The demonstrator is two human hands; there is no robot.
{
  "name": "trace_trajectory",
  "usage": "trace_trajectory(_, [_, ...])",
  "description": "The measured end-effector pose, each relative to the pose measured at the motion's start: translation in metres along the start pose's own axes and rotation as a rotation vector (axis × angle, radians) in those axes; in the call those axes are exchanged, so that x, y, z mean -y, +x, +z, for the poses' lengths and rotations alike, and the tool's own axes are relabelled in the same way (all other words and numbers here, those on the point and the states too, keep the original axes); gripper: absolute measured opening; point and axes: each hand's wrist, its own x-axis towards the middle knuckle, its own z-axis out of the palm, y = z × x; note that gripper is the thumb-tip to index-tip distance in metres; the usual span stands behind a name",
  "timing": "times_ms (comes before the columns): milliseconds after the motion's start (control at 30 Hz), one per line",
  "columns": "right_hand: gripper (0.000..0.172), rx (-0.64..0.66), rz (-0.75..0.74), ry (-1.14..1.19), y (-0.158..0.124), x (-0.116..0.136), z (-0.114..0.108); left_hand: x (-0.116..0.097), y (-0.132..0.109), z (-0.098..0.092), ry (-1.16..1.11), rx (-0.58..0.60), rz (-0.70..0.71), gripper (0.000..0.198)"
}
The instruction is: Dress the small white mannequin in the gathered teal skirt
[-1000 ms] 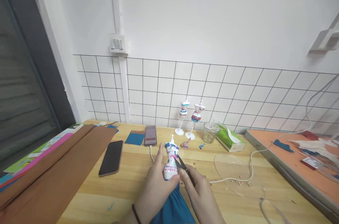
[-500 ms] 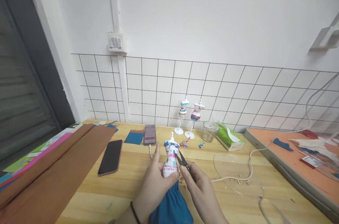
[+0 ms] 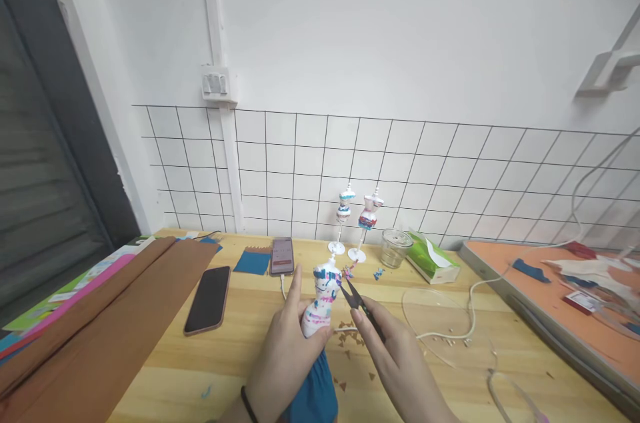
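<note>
My left hand (image 3: 280, 349) is wrapped round the waist of a small white dress form (image 3: 323, 299), its index finger pointing up. Blue, pink and teal smears mark the torso. A gathered blue cloth skirt (image 3: 314, 388) hangs below, partly hidden by the hand. In my right hand (image 3: 393, 349) is a small pair of dark scissors (image 3: 361, 301), blades apart. Their tips are at the side of the form's chest; whether they touch it I cannot tell. Brown cloth scraps (image 3: 352, 329) lie on the table between the hands.
Two painted dress forms (image 3: 343, 213) on stands are at the back, beside a glass of water (image 3: 396, 248) and a green tissue pack (image 3: 434, 256). Two phones (image 3: 207, 299) and brown cloth (image 3: 115, 329) lie left. A white cable (image 3: 473, 296) and an orange board (image 3: 540, 276) are right.
The dress form has tilted, its top leaning right, and the skirt has swung left. My right hand with the scissors has shifted slightly right, uncovering more brown scraps.
</note>
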Motion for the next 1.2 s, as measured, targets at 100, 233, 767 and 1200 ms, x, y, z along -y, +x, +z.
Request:
trace_trajectory(100, [0.037, -0.012, 0.017, -0.099, -0.002, 0.001, -0.003, -0.007, -0.003, -0.002, 0.031, 0.021, -0.002, 0.091])
trace_trajectory(233, [0.037, 0.001, 0.011, -0.176, -0.003, 0.003, -0.007, -0.01, -0.003, -0.005, 0.047, 0.024, -0.022, 0.089])
trace_trajectory(767, [0.035, -0.021, -0.049, -0.2, -0.007, 0.009, -0.007, -0.008, 0.0, -0.002, -0.196, 0.152, -0.046, 0.054])
trace_trajectory(1200, [0.041, -0.123, -0.114, -0.363, -0.007, 0.002, 0.001, -0.008, -0.003, 0.001, -0.101, 0.043, -0.046, 0.065])
